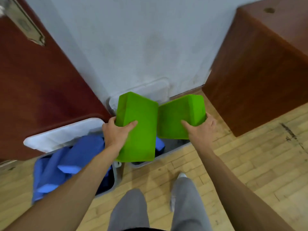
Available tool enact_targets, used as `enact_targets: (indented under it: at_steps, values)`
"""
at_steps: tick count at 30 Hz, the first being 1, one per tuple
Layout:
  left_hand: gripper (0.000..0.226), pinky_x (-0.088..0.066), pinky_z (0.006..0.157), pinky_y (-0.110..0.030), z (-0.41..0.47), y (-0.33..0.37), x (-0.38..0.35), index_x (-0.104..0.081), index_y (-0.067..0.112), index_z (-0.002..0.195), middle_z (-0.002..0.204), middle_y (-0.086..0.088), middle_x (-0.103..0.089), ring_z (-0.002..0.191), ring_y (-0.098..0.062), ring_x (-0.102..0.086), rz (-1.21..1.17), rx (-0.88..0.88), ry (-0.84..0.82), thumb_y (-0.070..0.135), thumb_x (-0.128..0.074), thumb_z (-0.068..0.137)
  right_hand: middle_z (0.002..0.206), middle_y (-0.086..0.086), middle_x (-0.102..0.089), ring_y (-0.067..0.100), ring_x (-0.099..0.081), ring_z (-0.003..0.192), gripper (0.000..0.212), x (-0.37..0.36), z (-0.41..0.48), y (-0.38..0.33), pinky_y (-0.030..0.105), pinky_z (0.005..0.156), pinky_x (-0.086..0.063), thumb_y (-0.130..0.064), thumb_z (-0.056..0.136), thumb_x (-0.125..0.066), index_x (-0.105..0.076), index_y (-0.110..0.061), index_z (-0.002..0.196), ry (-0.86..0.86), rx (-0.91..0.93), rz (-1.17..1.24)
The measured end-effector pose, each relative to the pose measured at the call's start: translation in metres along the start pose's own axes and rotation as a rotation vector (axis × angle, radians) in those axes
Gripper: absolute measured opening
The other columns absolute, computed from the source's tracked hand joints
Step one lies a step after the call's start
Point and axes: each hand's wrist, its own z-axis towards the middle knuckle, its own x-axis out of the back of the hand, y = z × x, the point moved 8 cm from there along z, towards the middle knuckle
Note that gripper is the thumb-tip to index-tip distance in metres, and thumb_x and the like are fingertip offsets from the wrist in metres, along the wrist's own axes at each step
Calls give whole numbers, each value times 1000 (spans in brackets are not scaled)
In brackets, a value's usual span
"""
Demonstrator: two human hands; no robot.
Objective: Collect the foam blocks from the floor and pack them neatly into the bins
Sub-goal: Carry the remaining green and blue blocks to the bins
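Gripping one green foam block each: left hand (116, 132) clamps the left green block (137, 129) with thumb on the top face and fingers wrapped round its left edge; right hand (200, 129) holds the right green block (179, 118) the same way, mirrored. Fingertips of both hands are hidden behind the blocks. The blocks' inner edges look to meet or nearly meet; cannot tell if they actually touch.

Both blocks are held in the air above the right bin (168, 154), covering most of its opening. Only its near rim, a dark strip of interior and a bit of blue foam (160, 144) show. How full it is: not visible.

Left bin (116, 177) is crammed with blue foam blocks (70, 165), piled at odd angles and sticking out over the rim. The left forearm crosses over it and hides part of it. Motion blur smears block edges, so no count.

White lid (63, 135) leans up behind the left bin against the dark red door (41, 84). A second white lid (146, 90) stands against the wall (133, 39), mostly hidden by the green blocks.

Wooden cabinet (256, 72) at right, cut off by the frame. Grey trouser legs and one shoe over the wood floor (250, 164).
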Motion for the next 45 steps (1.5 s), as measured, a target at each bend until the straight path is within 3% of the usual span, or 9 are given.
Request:
enact_targets:
  at_steps: [7,12,18,24,29,31,34,40,45]
  values:
    - [68,-49,93,-41,127,-88,-163,-66,18,112,116,-8,-68,107,-28,-62,-57,48,8,69,-68,67,134,13,-40,34,-47,120,89,-154,115,152,49,99,-42,-51,74,-73,-32,-5,139,46,-283,258]
    - [105,-49,94,-42,194,-179,-235,-64,15,118,120,-9,-66,108,-27,-63,-159,104,68,89,-54,45,143,19,-37,37,-41,129,96,-245,162,243,48,106,-36,-54,75,-71,-29,0,142,108,-480,384]
    - [117,-57,80,-49,244,-267,-303,-58,-1,119,116,-17,-66,94,-34,-68,-294,165,-51,96,-44,54,141,19,-43,34,-44,128,89,-330,171,313,39,104,-38,-59,81,-61,-36,3,140,140,-630,612]
    - [35,-54,70,-32,230,-278,-322,-52,9,119,101,-15,-69,78,-23,-69,-289,-22,-245,36,-51,96,120,17,-57,35,-55,113,69,-358,158,320,50,99,-47,-48,77,-63,-54,0,126,50,-533,613]
    - [43,-49,69,-30,210,-260,-313,-41,14,132,93,-8,-62,75,-17,-65,-323,-167,-254,3,-55,93,88,9,-61,34,-60,97,9,-342,141,314,50,91,-52,-21,79,-62,-62,-12,76,-3,-421,405]
    - [28,-47,65,-25,207,-256,-311,-52,15,115,89,-8,-63,65,-5,-66,-292,-214,-273,2,-57,91,78,5,-59,34,-61,93,18,-339,142,311,49,89,-53,-18,82,-61,-55,-18,65,-19,-388,353]
    - [20,-45,61,-17,199,-247,-322,-60,21,88,79,-3,-64,59,4,-63,-182,-275,-383,2,-59,90,83,10,-62,31,-61,87,10,-346,143,297,43,85,-54,-22,81,-59,-60,-17,72,-61,-297,252]
    - [14,-45,59,-9,162,-232,-309,-62,17,89,79,-2,-65,62,-6,-63,-23,-216,-511,5,-55,92,110,12,-70,29,-60,109,23,-341,108,250,31,89,-45,-22,87,-58,-71,-11,102,-421,21,-249]
    - [16,-49,78,-30,100,-186,-236,-61,22,82,76,-1,-65,69,-15,-61,123,-169,-580,10,-59,92,110,7,-70,24,-61,109,23,-276,33,174,30,90,-46,-24,88,-61,-68,-14,107,-802,256,-496]
